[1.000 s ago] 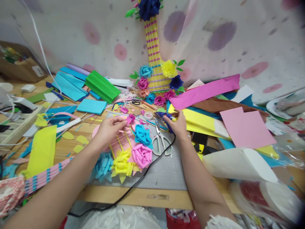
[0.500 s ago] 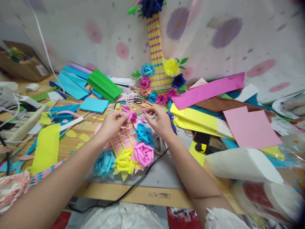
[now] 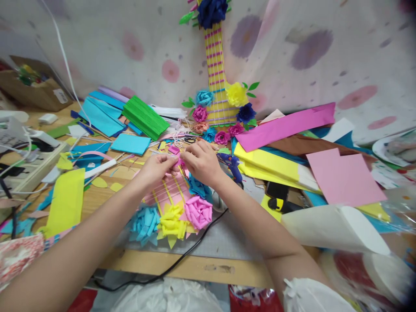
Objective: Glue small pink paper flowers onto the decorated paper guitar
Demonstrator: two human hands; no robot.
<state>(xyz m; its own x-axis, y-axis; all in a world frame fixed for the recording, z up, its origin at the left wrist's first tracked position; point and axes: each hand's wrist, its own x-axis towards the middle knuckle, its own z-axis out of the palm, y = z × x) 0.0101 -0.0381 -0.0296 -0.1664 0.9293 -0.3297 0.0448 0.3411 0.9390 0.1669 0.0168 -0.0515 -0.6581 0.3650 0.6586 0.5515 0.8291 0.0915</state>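
Observation:
My left hand (image 3: 155,169) and my right hand (image 3: 202,161) meet over the table, both pinching a small magenta paper piece (image 3: 179,162) between their fingertips. Just below them lies a pink paper guitar shape (image 3: 165,195) with yellow strips across it. Paper flowers sit on its near end: a light blue one (image 3: 144,223), a yellow one (image 3: 170,222), a pink one (image 3: 198,212) and a blue one (image 3: 199,189). A dark blue glue gun (image 3: 232,164) lies just right of my right hand.
A finished yellow paper guitar (image 3: 218,73) with flowers leans on the back wall. Coloured paper sheets lie all around: green (image 3: 144,117), magenta (image 3: 286,125), pink (image 3: 344,177), yellow (image 3: 65,201). A black cable (image 3: 182,260) runs off the front edge. A power strip (image 3: 22,167) sits left.
My right hand let go of the dark blue glue gun at the right and moved left to join my left hand on the magenta piece.

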